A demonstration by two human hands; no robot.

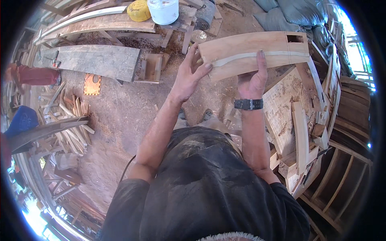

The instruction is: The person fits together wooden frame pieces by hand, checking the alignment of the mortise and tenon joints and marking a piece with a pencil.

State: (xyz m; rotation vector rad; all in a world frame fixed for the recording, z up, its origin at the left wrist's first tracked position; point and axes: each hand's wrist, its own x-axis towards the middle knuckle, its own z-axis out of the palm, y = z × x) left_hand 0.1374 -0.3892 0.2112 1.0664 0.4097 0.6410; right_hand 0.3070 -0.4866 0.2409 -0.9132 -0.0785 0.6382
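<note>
A light wooden board (245, 45) is held up in front of me, lying across from left to right. It has a pale wavy band along its length and a dark rectangular cutout near its right end. My left hand (189, 74) grips the board's left end, its thumb on the near face. My right hand (254, 80) supports it from below near the middle, thumb laid over the band and the other fingers mostly hidden beneath. A dark watch (248, 104) is on my right wrist.
To my right stands a sawdust-covered workbench (283, 108) with a curved wooden piece (300, 136). A grey plank (92, 60), a white bucket (164, 11) and a yellow helmet-like object (138, 11) are ahead left. Wood offcuts (70, 120) lie left. Another person's red-clothed leg (38, 75) shows far left.
</note>
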